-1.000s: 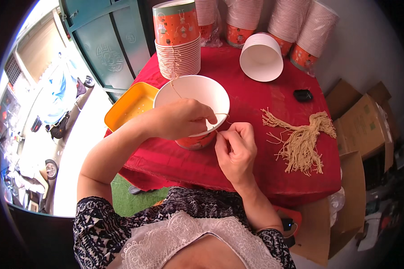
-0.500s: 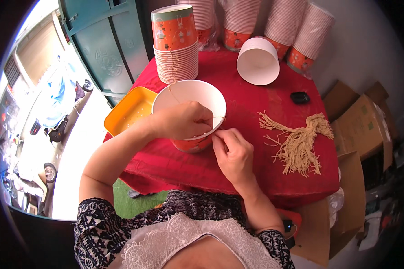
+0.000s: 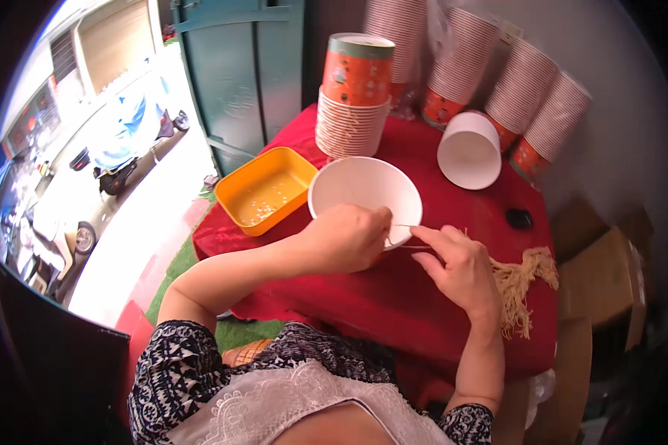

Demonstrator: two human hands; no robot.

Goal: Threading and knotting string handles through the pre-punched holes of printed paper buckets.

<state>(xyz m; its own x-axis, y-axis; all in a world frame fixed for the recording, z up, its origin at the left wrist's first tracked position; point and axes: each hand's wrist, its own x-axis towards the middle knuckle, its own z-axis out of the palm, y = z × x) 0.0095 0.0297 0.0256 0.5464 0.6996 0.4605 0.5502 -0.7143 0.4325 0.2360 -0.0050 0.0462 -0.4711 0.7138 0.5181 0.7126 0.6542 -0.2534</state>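
Observation:
A paper bucket (image 3: pixel 360 179) with a white inside stands before me near the middle of the table. Over its near rim, my left hand (image 3: pixel 347 236) is closed, pinching a thin beige string (image 3: pixel 402 225). That string runs across to the fingertips of my right hand (image 3: pixel 459 268), just right of the rim. My right thumb and index finger curve around the string's end, and a second strand passes close to the thumb. Left of the bucket is a yellow tray (image 3: pixel 237 194) with small white beads (image 3: pixel 261 211). A bundle of beige strings (image 3: pixel 519 285) lies beyond my right hand.
A stack of orange-patterned paper buckets (image 3: pixel 355 96) stands behind. Another bucket (image 3: pixel 469 150) lies on its side, with wrapped stacks (image 3: pixel 464 55) along the wall. A small black object (image 3: pixel 519 218) rests on the red tablecloth (image 3: pixel 416 319). Cardboard boxes (image 3: pixel 601 278) sit at right.
My view has shifted, so the table things appear farther right and lower. My left hand has come up out of the bucket's mouth, and my right hand has moved away from its rim, drawing string between them.

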